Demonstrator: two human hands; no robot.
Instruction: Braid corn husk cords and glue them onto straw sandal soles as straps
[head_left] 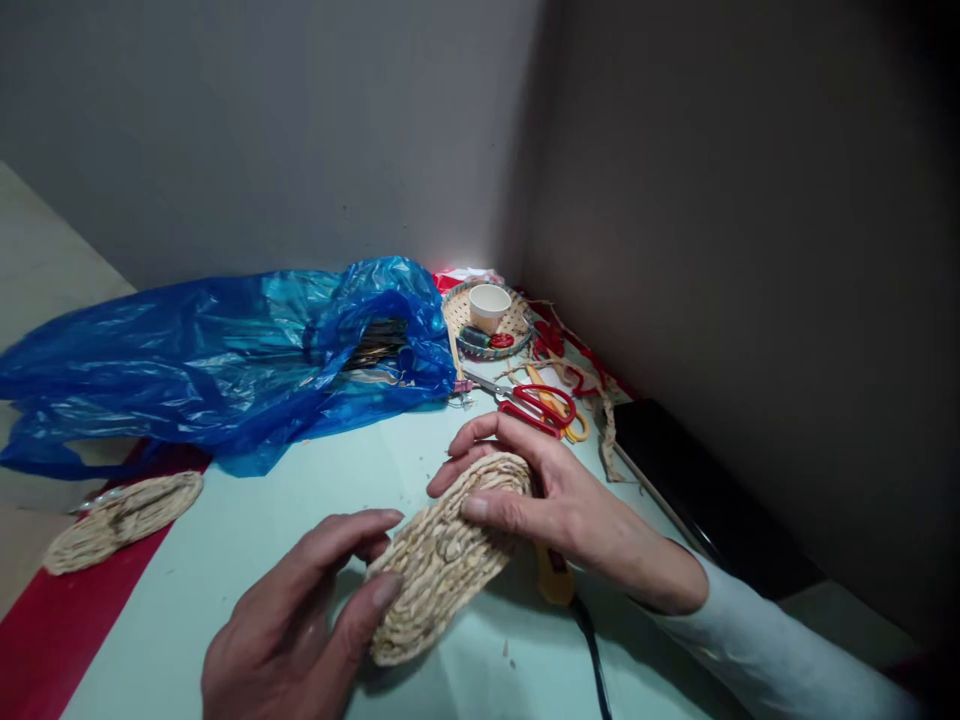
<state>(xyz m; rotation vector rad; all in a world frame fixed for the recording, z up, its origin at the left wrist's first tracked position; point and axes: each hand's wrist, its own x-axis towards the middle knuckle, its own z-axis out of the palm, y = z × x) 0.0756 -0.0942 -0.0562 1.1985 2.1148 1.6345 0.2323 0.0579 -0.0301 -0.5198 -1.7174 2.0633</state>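
A woven straw sole (pixel 442 560), oval and pale tan, lies on the light green table top (pixel 247 540). My left hand (pixel 300 620) grips its near end, thumb on top and fingers along the left edge. My right hand (pixel 555 500) holds the far end, with the thumb pressed on the weave and the fingers curled round the tip. Under my right wrist a yellow tool (pixel 555 580) with a black cord (pixel 592 650) peeks out.
A second woven sole (pixel 120 515) lies at the left on a red strip. A blue plastic bag (pixel 225 350) fills the back left. Red-handled scissors (pixel 536 405), a round basket (pixel 487 320) holding a white cup, straw strips and a black slab (pixel 697 490) line the right wall.
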